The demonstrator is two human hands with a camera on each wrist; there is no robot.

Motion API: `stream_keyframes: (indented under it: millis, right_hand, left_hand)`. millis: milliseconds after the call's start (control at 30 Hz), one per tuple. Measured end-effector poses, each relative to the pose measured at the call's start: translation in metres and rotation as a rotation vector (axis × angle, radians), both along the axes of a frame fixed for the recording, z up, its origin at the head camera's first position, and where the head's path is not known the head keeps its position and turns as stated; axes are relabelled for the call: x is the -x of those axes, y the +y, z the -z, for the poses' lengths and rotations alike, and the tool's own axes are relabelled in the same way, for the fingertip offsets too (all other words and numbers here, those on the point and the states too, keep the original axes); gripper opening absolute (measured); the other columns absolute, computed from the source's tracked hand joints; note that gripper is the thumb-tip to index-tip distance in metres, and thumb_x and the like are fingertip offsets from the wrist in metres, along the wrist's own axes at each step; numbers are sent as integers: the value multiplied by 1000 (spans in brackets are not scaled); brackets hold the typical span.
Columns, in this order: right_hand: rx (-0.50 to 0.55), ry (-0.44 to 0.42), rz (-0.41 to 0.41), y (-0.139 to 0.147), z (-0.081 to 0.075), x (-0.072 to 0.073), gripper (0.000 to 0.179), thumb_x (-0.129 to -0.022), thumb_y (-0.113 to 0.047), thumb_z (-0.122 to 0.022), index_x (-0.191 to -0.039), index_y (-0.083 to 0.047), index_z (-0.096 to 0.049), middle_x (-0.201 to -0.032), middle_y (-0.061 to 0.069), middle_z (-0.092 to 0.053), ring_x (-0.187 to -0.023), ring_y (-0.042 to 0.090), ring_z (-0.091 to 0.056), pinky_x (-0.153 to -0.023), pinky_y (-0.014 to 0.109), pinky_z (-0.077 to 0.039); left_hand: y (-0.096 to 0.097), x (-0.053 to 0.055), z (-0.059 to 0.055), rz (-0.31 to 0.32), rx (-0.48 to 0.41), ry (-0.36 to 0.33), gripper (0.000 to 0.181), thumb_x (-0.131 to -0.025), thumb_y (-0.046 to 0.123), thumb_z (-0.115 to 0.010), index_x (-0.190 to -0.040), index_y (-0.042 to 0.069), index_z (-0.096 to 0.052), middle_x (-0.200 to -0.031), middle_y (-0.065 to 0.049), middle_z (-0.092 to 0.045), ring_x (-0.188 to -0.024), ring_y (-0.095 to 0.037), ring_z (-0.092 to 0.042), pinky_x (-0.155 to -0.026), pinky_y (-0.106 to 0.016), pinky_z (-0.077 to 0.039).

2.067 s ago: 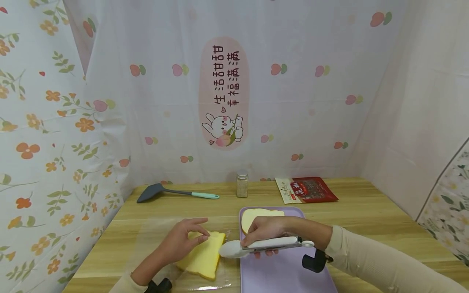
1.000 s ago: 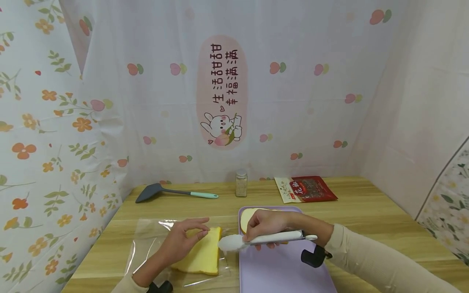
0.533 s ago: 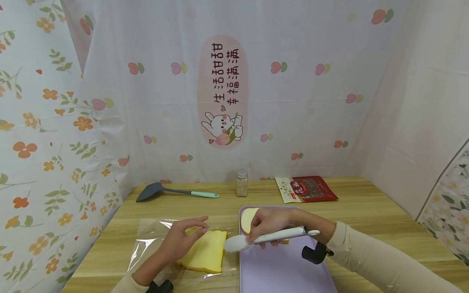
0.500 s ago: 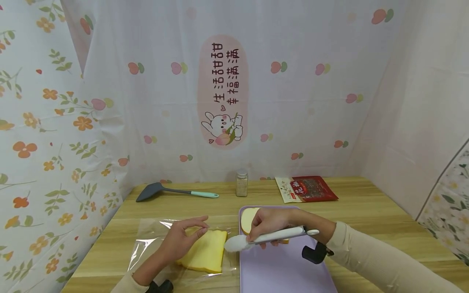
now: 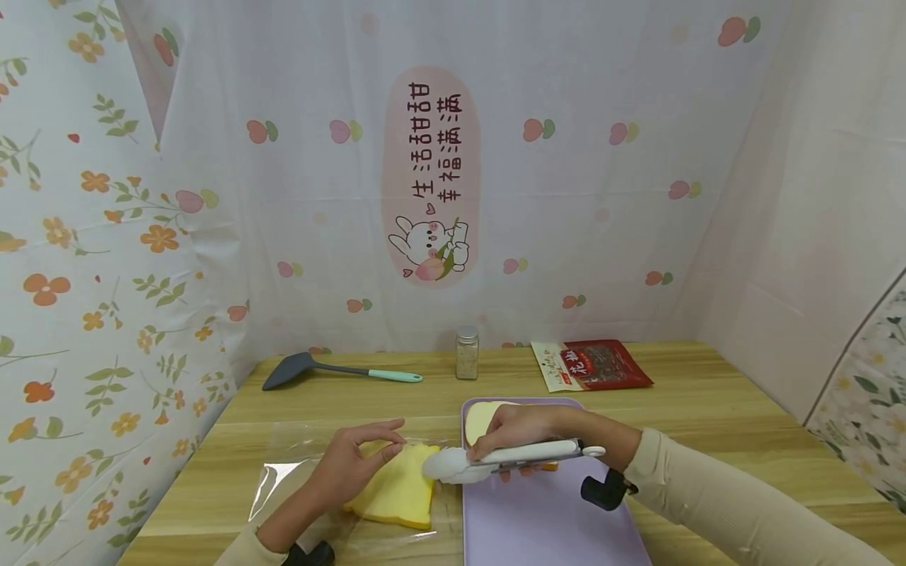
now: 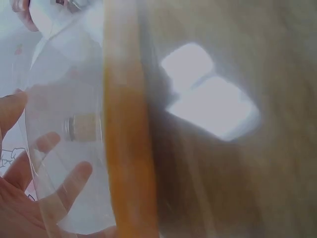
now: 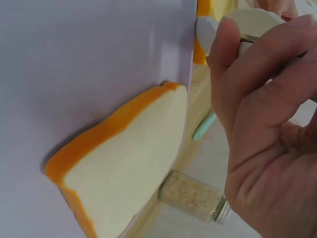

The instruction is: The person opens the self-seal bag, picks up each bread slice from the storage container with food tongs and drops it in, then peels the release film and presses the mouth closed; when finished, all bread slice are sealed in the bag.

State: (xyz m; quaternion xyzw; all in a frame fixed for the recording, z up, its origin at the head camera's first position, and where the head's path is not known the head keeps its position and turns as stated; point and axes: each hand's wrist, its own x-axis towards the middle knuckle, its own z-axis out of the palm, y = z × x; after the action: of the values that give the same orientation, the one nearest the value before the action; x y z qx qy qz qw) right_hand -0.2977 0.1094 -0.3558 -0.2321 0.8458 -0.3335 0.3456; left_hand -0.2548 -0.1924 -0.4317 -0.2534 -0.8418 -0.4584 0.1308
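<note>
My left hand pinches the edge of a clear plastic bag at the left; its fingers show through the film in the left wrist view. Inside the bag lies a yellow bread slice with an orange crust. My right hand grips white-handled tongs, their white tips at the right edge of that slice. Whether the tips clasp it I cannot tell. A second bread slice lies on the purple tray, partly hidden by the right hand in the head view.
Along the back of the wooden table stand a dark spatula with a mint handle, a glass spice jar and a red-and-white packet. A printed curtain closes off the back.
The tongs' tips, together half a second ago, now look parted and have moved slightly left onto the slice's edge. The bagged slice shifted and turned a little. The left hand stays nearly still.
</note>
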Motion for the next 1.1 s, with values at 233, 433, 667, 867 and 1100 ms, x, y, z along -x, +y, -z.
stream_keyframes:
  millis: [233, 433, 667, 867, 1100]
  right_hand:
    - [4, 11, 16, 0, 5, -1, 42, -87, -53, -68, -86, -11, -75, -68, 5, -70, -42, 11, -48, -32, 24, -33]
    - [61, 36, -12, 0, 13, -1, 38, -88, -48, -69, -87, -11, -76, -69, 7, -71, -43, 12, -49, -36, 23, -36]
    - [106, 45, -32, -2, 16, 1, 37, -89, -45, -68, -88, -8, -76, -74, 14, -72, -43, 12, -49, -38, 22, -39]
    - [82, 42, -39, -6, 16, 0, 29, -90, -39, -68, -86, -11, -74, -72, 12, -71, -47, 11, -51, -40, 21, -42]
    - [59, 81, -92, -8, 10, -3, 27, -91, -36, -70, -85, -10, -75, -70, 7, -69, -52, 11, -55, -43, 21, -46]
  left_hand:
    - [-1, -1, -1, 3, 5, 30, 8, -92, 17, -71, -96, 15, -77, -125, -10, -68, -119, -31, -62, -98, -50, -48]
    - [-2, -3, -1, 4, 15, 20, 10, -93, 21, -71, -97, 16, -77, -127, -10, -67, -119, -33, -62, -98, -50, -48]
    - [-1, -3, -2, 12, 15, 12, 10, -93, 21, -70, -97, 15, -77, -127, -10, -67, -121, -31, -61, -99, -51, -47]
    - [-2, -2, -3, -26, 7, 54, 9, -93, 22, -70, -97, 18, -77, -125, -4, -68, -118, -29, -63, -98, -53, -47]
    - [-5, -1, -8, -63, 40, 76, 7, -91, 20, -72, -96, 22, -77, -124, -5, -68, -117, -31, -63, -96, -58, -47]
